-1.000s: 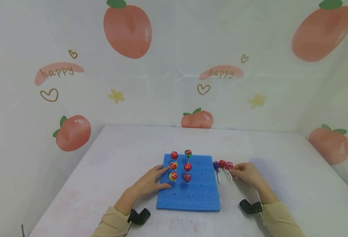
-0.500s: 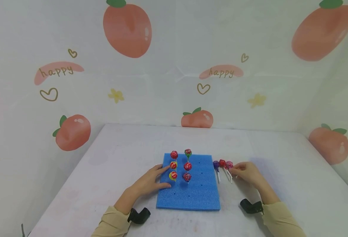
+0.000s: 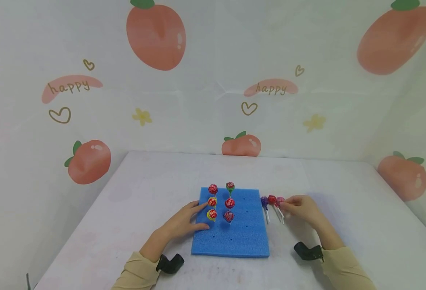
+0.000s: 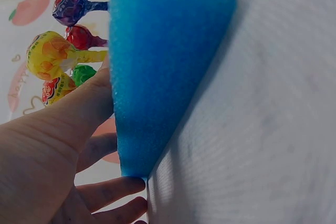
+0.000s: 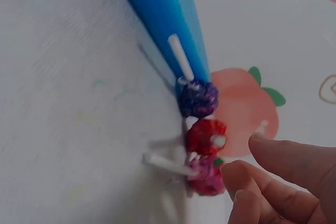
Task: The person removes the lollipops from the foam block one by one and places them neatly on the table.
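Note:
In the head view, a blue foam board [image 3: 249, 241] lies on the table with several wrapped lollipops [image 3: 229, 203] standing upright in two columns. My left hand [image 3: 181, 222] rests at the board's left edge, thumb and fingers spread. The left wrist view shows the thumb over the foam's top face beside a yellow lollipop [image 4: 47, 56]. To the right of the board lie a purple lollipop [image 5: 198, 98], a red lollipop [image 5: 206, 136] and a pink lollipop [image 5: 207, 177]. My right hand [image 3: 301, 209] is at the pink one, thumb and index finger apart; contact is unclear.
Small holes [image 3: 247, 226] dot the board's right and front parts. A white table [image 3: 154, 173] surrounds it, backed by a printed curtain [image 3: 198, 112]. Black wrist devices [image 3: 171, 264] sit on both forearms.
My right hand has risen slightly, its fingertips moving from the pink lollipop's stick side towards its head. The left hand and the board have stayed put.

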A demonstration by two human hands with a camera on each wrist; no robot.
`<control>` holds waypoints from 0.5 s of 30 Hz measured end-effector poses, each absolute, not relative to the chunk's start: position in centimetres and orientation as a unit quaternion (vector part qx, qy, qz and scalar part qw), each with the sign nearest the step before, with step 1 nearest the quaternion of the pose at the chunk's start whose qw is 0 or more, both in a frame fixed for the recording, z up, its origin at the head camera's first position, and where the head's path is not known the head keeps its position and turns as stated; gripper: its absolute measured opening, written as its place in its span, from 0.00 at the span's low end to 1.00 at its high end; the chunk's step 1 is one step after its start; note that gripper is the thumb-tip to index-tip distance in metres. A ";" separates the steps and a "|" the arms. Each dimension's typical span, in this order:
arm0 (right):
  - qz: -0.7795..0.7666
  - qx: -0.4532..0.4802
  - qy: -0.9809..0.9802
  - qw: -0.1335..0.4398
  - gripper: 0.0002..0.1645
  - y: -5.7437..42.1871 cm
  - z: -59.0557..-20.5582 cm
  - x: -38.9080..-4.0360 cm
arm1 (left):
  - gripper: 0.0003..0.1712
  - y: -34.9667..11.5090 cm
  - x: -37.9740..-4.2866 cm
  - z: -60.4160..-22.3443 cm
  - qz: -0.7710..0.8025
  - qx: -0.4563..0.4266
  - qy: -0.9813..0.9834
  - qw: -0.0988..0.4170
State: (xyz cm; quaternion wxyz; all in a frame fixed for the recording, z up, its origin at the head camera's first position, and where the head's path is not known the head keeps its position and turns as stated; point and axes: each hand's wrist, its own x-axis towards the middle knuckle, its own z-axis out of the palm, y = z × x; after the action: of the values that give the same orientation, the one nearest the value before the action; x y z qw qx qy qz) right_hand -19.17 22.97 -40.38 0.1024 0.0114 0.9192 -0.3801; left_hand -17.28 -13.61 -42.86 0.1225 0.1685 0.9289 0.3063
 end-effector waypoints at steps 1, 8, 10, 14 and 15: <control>-0.382 0.010 0.918 0.103 0.23 22.8 -40.3 -19.1 | 0.41 -13.6 -17.3 -42.9 0.306 0.168 0.929 0.123; -0.386 -0.041 0.917 0.089 0.21 21.2 -39.6 -18.6 | 0.41 -13.6 -17.2 -42.8 0.309 0.167 0.928 0.125; -0.388 -0.054 0.916 0.087 0.19 20.5 -39.5 -18.5 | 0.41 -13.6 -17.2 -42.8 0.308 0.168 0.928 0.123; -0.395 -0.079 0.912 0.081 0.15 19.2 -39.5 -18.3 | 0.41 -13.6 -17.2 -42.8 0.309 0.168 0.928 0.122; -0.397 -0.088 0.910 0.078 0.14 18.9 -39.6 -18.3 | 0.41 -13.6 -17.2 -42.8 0.309 0.168 0.928 0.122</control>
State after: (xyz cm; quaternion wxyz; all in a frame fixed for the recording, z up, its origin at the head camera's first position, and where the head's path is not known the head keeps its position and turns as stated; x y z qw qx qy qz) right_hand -18.26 18.93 -39.59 0.0782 -0.0877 0.9104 -0.3967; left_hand -17.21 -13.57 -42.83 0.1222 0.1683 0.9282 0.3087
